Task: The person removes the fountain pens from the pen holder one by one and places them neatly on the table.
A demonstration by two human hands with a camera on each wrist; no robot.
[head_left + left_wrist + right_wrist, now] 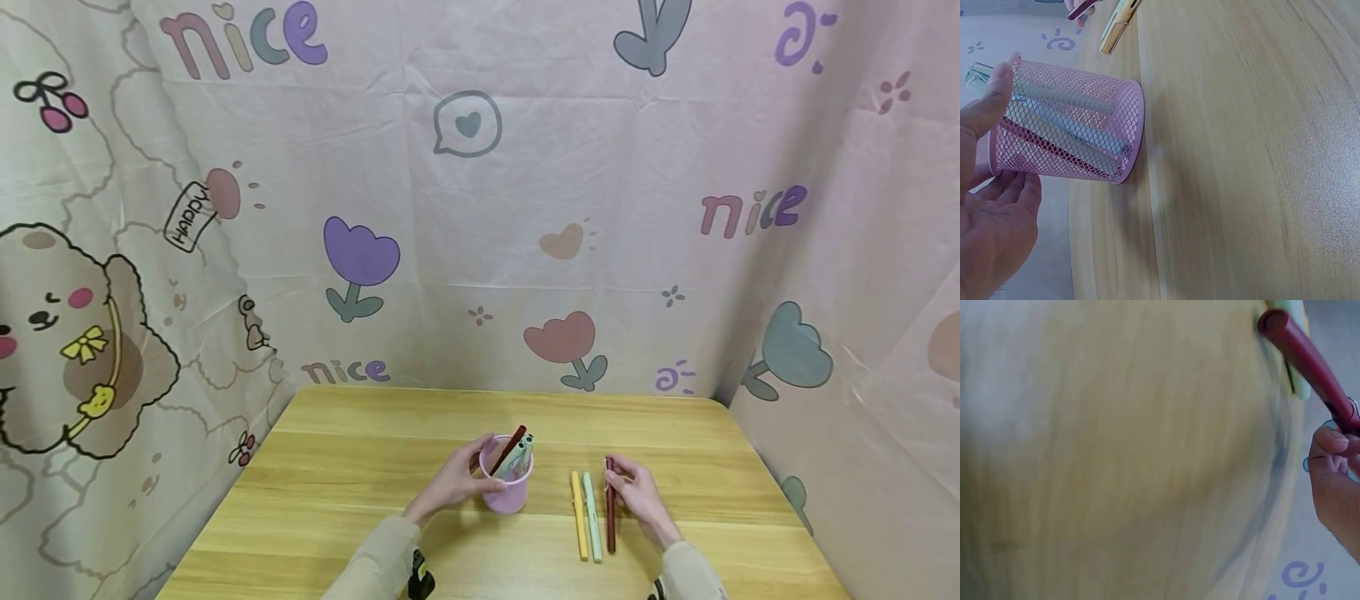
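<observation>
A pink mesh pen holder [506, 498] stands on the table, several pens upright in it, among them a dark red pen [509, 450] and pale green ones. Around its upper part my left hand [456, 479] curls, thumb at the near side of the rim and fingers at the far side, as the left wrist view also shows. To the right, my right hand [637, 492] pinches another dark red pen [611, 517] near its clip end. That pen's free end points toward the camera in the right wrist view, over the tabletop.
Between the pen holder and my right hand, a yellow pen [579, 517] and a pale green pen [592, 518] lie side by side on the wooden table [360, 450]. A printed curtain [465, 208] hangs behind the table and along both sides.
</observation>
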